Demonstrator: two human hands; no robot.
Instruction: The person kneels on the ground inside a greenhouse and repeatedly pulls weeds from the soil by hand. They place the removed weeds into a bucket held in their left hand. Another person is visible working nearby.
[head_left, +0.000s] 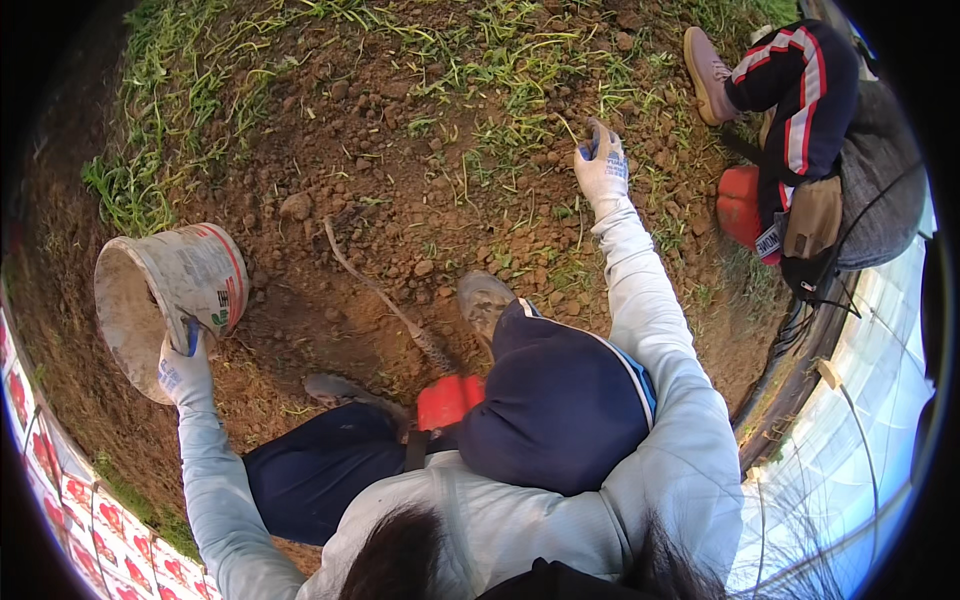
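Observation:
My left hand (186, 371), in a white glove with blue fingertips, grips the rim of a dirty white plastic bucket (196, 274). The bucket is tipped on its side over the soil, its mouth facing left, with red bands and printing on its wall. My right hand (604, 161), gloved alike, reaches out low over the soil with its fingers curled. A thin pale stem (568, 129) meets its fingertips; whether they pinch it cannot be told. Around that hand lie clods and cut or pulled green plants (517, 97).
A red seat (448, 401) shows between my legs, near a long brown rope-like piece (375, 289) on the soil. At right another person's leg (806, 97) and a red seat (739, 206) stand close. Plastic sheeting (855, 405) borders the right edge. Denser greens (172, 112) grow upper left.

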